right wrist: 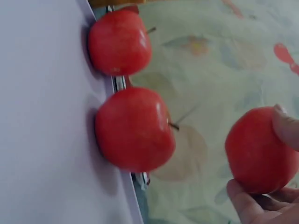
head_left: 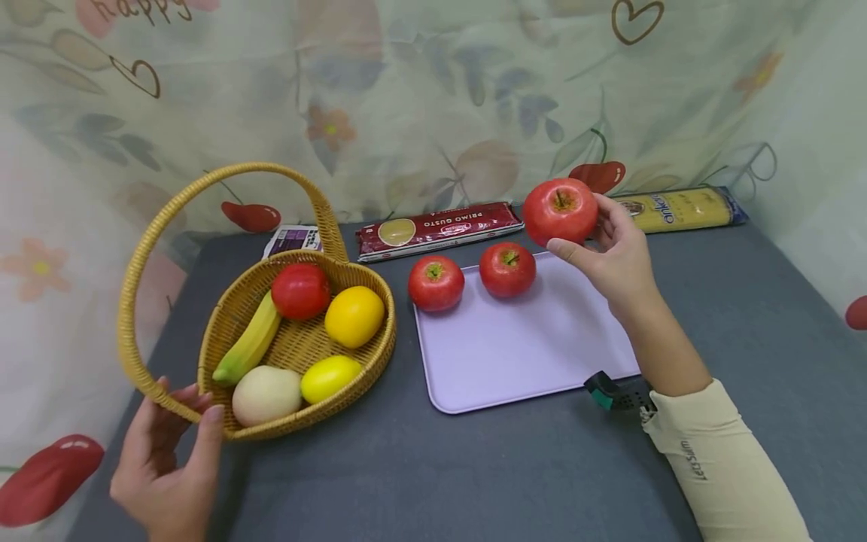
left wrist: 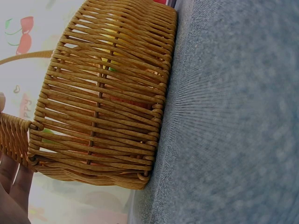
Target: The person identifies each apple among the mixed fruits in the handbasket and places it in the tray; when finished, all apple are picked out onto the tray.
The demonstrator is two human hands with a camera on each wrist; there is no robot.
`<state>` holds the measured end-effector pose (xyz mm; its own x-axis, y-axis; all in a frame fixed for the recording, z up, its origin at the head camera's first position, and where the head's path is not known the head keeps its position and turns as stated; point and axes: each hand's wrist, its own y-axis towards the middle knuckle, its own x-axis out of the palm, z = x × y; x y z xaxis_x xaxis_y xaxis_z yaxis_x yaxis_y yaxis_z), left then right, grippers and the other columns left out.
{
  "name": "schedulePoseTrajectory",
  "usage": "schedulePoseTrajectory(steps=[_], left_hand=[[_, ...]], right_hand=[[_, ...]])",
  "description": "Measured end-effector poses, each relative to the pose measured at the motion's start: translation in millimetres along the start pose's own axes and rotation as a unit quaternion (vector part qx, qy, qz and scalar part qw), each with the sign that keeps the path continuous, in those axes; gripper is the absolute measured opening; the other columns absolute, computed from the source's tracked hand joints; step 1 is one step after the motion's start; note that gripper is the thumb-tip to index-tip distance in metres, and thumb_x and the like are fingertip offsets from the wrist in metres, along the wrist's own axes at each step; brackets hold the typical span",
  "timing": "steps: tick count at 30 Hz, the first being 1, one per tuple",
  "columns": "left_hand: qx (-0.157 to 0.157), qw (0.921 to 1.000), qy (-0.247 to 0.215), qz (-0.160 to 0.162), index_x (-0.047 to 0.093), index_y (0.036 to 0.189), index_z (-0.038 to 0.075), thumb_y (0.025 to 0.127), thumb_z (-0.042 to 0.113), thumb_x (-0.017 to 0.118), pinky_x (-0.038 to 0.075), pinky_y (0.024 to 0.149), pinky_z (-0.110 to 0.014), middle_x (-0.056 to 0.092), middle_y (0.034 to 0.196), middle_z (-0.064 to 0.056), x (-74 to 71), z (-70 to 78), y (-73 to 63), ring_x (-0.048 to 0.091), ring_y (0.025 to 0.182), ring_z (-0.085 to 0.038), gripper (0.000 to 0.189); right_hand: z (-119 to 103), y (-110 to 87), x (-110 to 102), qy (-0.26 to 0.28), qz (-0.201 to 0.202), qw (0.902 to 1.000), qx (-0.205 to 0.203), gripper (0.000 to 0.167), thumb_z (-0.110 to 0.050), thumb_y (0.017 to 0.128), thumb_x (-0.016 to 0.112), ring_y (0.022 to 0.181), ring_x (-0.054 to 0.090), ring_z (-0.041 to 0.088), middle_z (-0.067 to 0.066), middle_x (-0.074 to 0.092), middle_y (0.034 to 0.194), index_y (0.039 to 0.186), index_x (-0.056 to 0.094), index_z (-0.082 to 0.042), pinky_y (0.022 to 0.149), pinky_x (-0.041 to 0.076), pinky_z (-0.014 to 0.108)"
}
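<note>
Left hand (head_left: 159,485) grips low, right hand (head_left: 618,256) holds high

Thumb and fingers of the left hand pinch the arched tan wicker handle (head_left: 127,316) near its foot, at eight o'clock on the woven tan wicker basket (head_left: 301,348). Right thumb and fingers clasp a large, round red apple (head_left: 558,212) by its sides, stem up, raised beyond twelve o'clock of the flat lilac rectangular tray (head_left: 515,346). Two smaller-looking round red apples, one at ten o'clock (head_left: 436,283), one at eleven (head_left: 507,269), sit apart on the tray; the basket lies at nine.

To do this well, the right hand should probably keep an even pinch, as smooth round skin could roll free, and any move should pass well above the tray's pair, which might roll if knocked. Leftward, a steady hold without tugging seems wise: pulling at that foot could tip the basket.
</note>
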<state>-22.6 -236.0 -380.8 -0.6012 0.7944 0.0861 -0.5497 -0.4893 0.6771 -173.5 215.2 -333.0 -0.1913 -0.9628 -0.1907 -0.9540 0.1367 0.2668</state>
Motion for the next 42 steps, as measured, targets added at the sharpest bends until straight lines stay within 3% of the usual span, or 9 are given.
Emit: schedulePoseTrajectory(steps=[4, 9, 14, 25, 35, 42], left_hand=[[-0.002, 1.0000, 0.000, 0.002, 0.062, 0.122, -0.018, 0.075, -0.019, 0.073, 0.055, 0.081, -0.017, 0.071, 0.103, -0.022, -1.2, -1.7, -0.2, 0.070, 0.085, -0.015, 0.048], [-0.006, 0.9995, 0.029, -0.005, 0.062, 0.123, -0.015, 0.076, -0.017, 0.074, 0.054, 0.081, -0.016, 0.070, 0.104, -0.022, -2.8, -2.4, 0.0, 0.070, 0.086, -0.013, 0.049], [-0.006, 0.9995, 0.029, -0.006, 0.062, 0.123, -0.015, 0.076, -0.017, 0.074, 0.055, 0.082, -0.017, 0.071, 0.104, -0.022, -2.3, -3.0, -0.2, 0.070, 0.086, -0.014, 0.049], [-0.002, 0.9998, 0.022, -0.004, 0.062, 0.122, -0.016, 0.076, -0.017, 0.074, 0.054, 0.082, -0.017, 0.071, 0.103, -0.020, 0.0, -0.4, -0.2, 0.070, 0.086, -0.013, 0.048], [0.001, 0.9998, 0.018, -0.005, 0.062, 0.122, -0.016, 0.076, -0.017, 0.074, 0.054, 0.082, -0.017, 0.071, 0.103, -0.021, -0.3, -0.3, 0.0, 0.070, 0.086, -0.013, 0.048], [0.003, 0.9995, 0.029, -0.008, 0.063, 0.123, -0.015, 0.076, -0.016, 0.074, 0.054, 0.082, -0.016, 0.071, 0.103, -0.020, -0.2, 0.5, 0.5, 0.070, 0.086, -0.013, 0.048]], right_hand=[[11.2, 8.1, -12.3, -0.024, 0.003, 0.9975, 0.066, 0.075, -0.016, 0.086, 0.081, 0.127, 0.049, 0.022, 0.010, 0.048, 0.145, 0.150, 0.042, -0.008, 0.101, 0.049, 0.028], [28.6, 15.4, -21.6, -0.068, -0.015, 0.9857, 0.154, 0.084, -0.025, 0.087, 0.080, 0.134, 0.043, 0.029, 0.013, 0.042, 0.153, 0.155, 0.034, -0.008, 0.108, 0.044, 0.041], [45.6, 19.3, -24.3, -0.087, -0.039, 0.9752, 0.199, 0.090, -0.027, 0.088, 0.079, 0.137, 0.039, 0.033, 0.018, 0.037, 0.155, 0.157, 0.026, -0.005, 0.112, 0.038, 0.047], [58.9, 20.3, -26.4, -0.124, -0.053, 0.9681, 0.211, 0.093, -0.029, 0.088, 0.079, 0.138, 0.037, 0.039, 0.023, 0.035, 0.155, 0.157, 0.024, 0.000, 0.112, 0.036, 0.053], [54.8, 21.1, -29.9, -0.234, -0.096, 0.9506, 0.179, 0.095, -0.036, 0.091, 0.072, 0.135, 0.037, 0.048, 0.033, 0.034, 0.151, 0.157, 0.016, 0.004, 0.110, 0.033, 0.062], [49.3, 20.4, -35.1, -0.263, -0.098, 0.9450, 0.169, 0.087, -0.024, 0.094, 0.069, 0.138, 0.031, 0.049, 0.031, 0.030, 0.153, 0.159, 0.015, -0.001, 0.110, 0.029, 0.065]])
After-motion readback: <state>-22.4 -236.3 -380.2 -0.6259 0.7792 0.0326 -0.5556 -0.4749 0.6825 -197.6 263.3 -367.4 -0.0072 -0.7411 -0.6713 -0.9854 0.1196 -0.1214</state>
